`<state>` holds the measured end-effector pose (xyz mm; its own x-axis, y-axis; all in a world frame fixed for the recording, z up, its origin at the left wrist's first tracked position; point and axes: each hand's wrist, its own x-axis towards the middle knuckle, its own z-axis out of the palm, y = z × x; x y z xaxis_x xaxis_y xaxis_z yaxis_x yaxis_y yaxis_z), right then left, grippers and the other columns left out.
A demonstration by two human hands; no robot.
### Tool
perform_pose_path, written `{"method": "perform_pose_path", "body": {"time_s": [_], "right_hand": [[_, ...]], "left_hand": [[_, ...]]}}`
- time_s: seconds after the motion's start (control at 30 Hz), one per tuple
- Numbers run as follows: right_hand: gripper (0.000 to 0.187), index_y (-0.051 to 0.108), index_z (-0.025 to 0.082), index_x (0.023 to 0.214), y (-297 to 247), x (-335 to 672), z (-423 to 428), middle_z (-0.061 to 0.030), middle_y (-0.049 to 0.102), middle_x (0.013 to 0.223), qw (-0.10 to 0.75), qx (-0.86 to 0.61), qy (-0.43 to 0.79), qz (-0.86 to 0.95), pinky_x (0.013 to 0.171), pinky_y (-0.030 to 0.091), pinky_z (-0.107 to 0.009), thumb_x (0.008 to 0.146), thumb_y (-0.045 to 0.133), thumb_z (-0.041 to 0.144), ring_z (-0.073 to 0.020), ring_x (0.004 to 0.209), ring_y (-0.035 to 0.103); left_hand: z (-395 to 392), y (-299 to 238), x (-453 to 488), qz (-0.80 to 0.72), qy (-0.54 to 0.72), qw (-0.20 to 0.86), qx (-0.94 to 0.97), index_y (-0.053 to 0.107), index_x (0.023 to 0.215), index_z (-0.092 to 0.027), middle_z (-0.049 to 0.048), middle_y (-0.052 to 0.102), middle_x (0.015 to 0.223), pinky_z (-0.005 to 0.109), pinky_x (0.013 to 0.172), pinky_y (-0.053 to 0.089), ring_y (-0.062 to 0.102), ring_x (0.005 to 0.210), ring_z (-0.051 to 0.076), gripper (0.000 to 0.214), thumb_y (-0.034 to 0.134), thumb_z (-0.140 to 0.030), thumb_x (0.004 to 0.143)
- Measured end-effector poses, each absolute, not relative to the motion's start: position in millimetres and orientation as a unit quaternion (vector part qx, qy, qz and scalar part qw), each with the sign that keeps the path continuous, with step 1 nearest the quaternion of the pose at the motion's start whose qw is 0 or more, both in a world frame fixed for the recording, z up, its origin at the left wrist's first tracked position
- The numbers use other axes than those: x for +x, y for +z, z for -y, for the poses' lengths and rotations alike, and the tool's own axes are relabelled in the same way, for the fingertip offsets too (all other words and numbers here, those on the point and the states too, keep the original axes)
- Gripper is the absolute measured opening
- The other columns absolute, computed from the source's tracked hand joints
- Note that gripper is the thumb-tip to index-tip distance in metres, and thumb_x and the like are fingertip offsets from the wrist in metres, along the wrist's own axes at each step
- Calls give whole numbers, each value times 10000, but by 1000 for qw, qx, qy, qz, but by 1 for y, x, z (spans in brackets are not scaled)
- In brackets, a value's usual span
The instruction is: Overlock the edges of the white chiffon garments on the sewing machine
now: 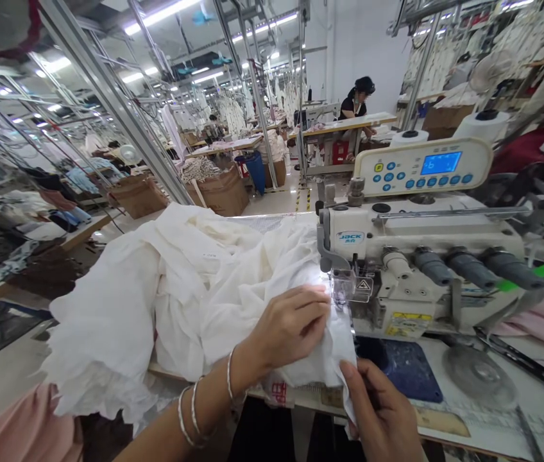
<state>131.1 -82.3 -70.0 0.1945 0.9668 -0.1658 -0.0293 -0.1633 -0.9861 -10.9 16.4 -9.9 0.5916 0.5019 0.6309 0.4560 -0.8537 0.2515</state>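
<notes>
White fabric [224, 276] lies bunched over the left of the sewing table, its right edge running under the presser area of a white overlock sewing machine [349, 256]. Close to the lit needle area, my left hand [291, 324] rests on the cloth with fingers bent and pressed together on it. Nearer to me, my right hand [380, 404] pinches the fabric's edge between thumb and fingers. A clear guard [353, 285] covers the needle, so the stitching point is mostly hidden.
A control panel [426, 167] with a lit blue screen tops the machine. Thread cones [481, 125] stand behind it. A dark blue pad [401, 369] lies on the table at right. Farther back, a person [356, 106] sits at another table, near cardboard boxes [221, 191] and a blue bin [253, 172].
</notes>
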Motion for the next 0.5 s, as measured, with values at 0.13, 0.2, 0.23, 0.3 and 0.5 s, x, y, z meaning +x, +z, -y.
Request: {"method": "perform_pose_path", "body": {"time_s": [0.13,0.2,0.23,0.3,0.5], "right_hand": [[394,580,185,725,-69,131,81,77,382,481,510,-584,492,396,383,324,-162,812,588,569,-66,385,385],[399,588,186,745,-67,131,82,75,389,485,511,-589,492,389,390,337,-163,808,587,581,-72,397,392],[402,593,187,756,-66,130,83,74,391,484,510,-591,493,386,393,341,-165,809,583,585,-75,400,395],[392,605,189,772,-67,130,83,73,393,474,508,-591,493,387,389,335,-170,823,572,577,-81,397,394],[314,608,190,694,-68,140,80,-36,568,788,557,-544,390,492,617,442,-191,861,587,456,-150,709,535]], "left_hand": [[-32,-2,-21,-243,320,75,913,623,997,-136,87,668,1039,358,970,527,595,1092,176,185,490,-82,879],[-43,-1,-30,-231,303,100,919,621,1050,-145,90,657,1110,391,1014,497,579,1133,175,215,475,-108,897],[-50,-1,-35,-230,299,104,920,621,1074,-150,90,653,1137,408,1028,485,574,1147,177,225,474,-126,906],[-65,-2,-45,-242,289,91,922,625,1106,-156,98,640,1178,433,1031,478,565,1168,190,232,486,-180,922],[-59,4,-58,-373,305,-42,875,554,1238,-173,118,601,1241,418,946,532,590,1133,223,385,569,-361,903]]}}
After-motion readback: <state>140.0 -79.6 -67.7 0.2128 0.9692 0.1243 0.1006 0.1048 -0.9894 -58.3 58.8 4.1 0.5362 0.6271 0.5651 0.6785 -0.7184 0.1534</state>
